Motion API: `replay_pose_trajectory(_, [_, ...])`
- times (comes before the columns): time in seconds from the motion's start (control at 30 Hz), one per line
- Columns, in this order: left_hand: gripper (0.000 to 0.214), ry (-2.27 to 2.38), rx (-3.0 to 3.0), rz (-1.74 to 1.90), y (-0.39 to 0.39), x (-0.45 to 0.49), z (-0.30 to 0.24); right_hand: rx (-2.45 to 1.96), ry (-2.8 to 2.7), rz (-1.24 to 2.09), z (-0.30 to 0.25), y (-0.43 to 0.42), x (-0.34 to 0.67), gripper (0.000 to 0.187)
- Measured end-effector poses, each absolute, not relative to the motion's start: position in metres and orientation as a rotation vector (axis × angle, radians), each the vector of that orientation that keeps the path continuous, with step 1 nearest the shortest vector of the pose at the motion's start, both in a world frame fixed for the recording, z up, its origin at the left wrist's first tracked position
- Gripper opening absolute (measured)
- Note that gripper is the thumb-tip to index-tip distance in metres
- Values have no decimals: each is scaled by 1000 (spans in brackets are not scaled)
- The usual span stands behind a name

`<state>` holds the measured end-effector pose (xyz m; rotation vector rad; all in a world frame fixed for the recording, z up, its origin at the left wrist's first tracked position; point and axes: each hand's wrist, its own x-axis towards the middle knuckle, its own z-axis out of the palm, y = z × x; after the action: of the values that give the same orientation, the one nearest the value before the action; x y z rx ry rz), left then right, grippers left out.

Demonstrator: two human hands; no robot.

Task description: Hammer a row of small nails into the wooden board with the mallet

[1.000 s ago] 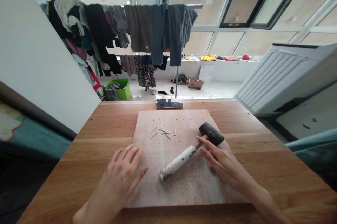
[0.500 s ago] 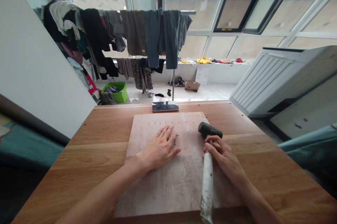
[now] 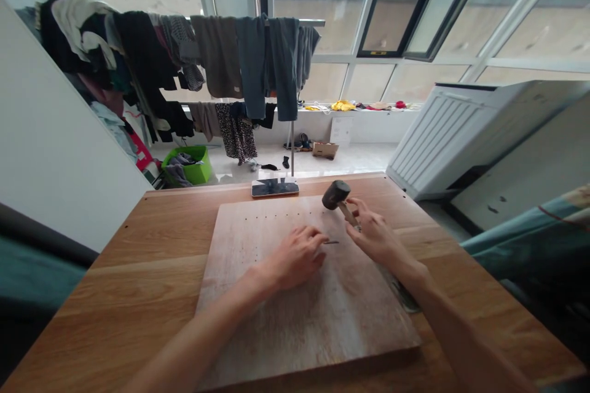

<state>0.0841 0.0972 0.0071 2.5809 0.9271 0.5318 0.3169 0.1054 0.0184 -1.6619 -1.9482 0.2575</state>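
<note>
A square wooden board (image 3: pixel 313 319) lies on the wooden table (image 3: pixel 152 245). My right hand (image 3: pixel 375 236) is closed round the handle of a mallet, just below its black head (image 3: pixel 336 194), which is lifted above the board's far right corner. My left hand (image 3: pixel 297 256) rests curled on the middle of the board and pinches a small nail (image 3: pixel 331 242) that sticks out to the right toward the mallet. The other loose nails are hidden under this hand. A row of small holes (image 3: pixel 271 218) runs along the board's far edge.
A phone (image 3: pixel 275 187) lies flat at the table's far edge, just beyond the board. Behind the table stand a clothes rack with hanging garments (image 3: pixel 249 61), a green basket (image 3: pixel 188 165) on the floor and a white radiator-like panel (image 3: pixel 461 128) at the right.
My right hand took up the mallet and raised its head toward the board's far right. My left hand moved forward over the loose nails and closed on one.
</note>
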Motion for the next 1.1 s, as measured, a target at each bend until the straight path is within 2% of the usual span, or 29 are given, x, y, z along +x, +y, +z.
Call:
replay_pose_trajectory(0.1, [17, 1134, 2545, 494, 99, 59, 15, -1722, -2010, 320, 9, 116, 312, 41])
replay_pose_trajectory(0.23, [6, 1191, 2514, 336, 101, 46, 22, -1767, -1960, 591, 3, 120, 311, 29])
replay_pose_trajectory(0.43, [3, 1150, 2622, 112, 108, 69, 33, -1708, -1723, 811, 2, 117, 312, 27])
replay_pose_trajectory(0.63, [13, 1096, 2750, -102, 117, 76, 54, -1682, -1682, 832, 2, 115, 312, 27])
replay_pose_trajectory(0.7, [11, 1125, 2758, -38, 125, 78, 58, -1688, -1689, 821, 2, 115, 312, 27])
replay_pose_trajectory(0.8, [10, 1179, 2616, 248, 147, 88, 51, -1689, -1704, 779, 3, 114, 313, 29])
replay_pose_trajectory(1.1, [8, 1264, 2289, 746, 179, 123, -7, -1688, -1619, 787, 4, 109, 314, 36])
